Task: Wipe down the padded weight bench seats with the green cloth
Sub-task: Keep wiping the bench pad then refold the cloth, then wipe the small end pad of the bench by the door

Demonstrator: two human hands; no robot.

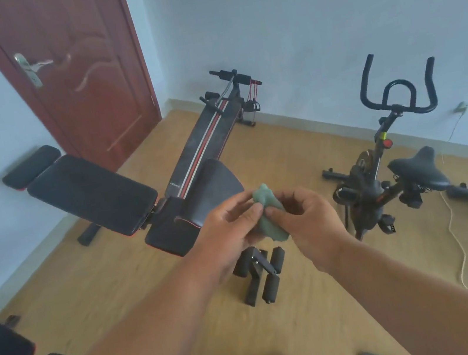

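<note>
**Two hands bunch a green cloth above the weight benches**

A person looks down at both bare arms, stretched forward over a tan floor (284, 150). The left hand (229, 233) and right hand (308, 223) meet in mid-air, holding a crumpled green cloth (268, 215) between them. The left thumb and forefinger pinch the cloth's left side, with the remaining left fingers curled loosely beneath it. The right fingers (283, 200) curl around the cloth's right side, thumb pressed against the fabric. A small peak of cloth sticks up above the fingertips, and more of it hangs below them.

Just beyond the fingertips, and below them, lies a black padded seat (218, 186) with red trim, belonging to a sit-up bench (204, 139) with red and white stripes that slopes away toward the far wall. To the left of the left fingers sits the long black backrest pad (90, 195) of a second bench; the cloth touches neither pad. Under the wrists are black foam leg rollers (266, 277). To the right of the right fingers stands an exercise bike (387, 176). A brown door (80, 79) is at far left.
</note>
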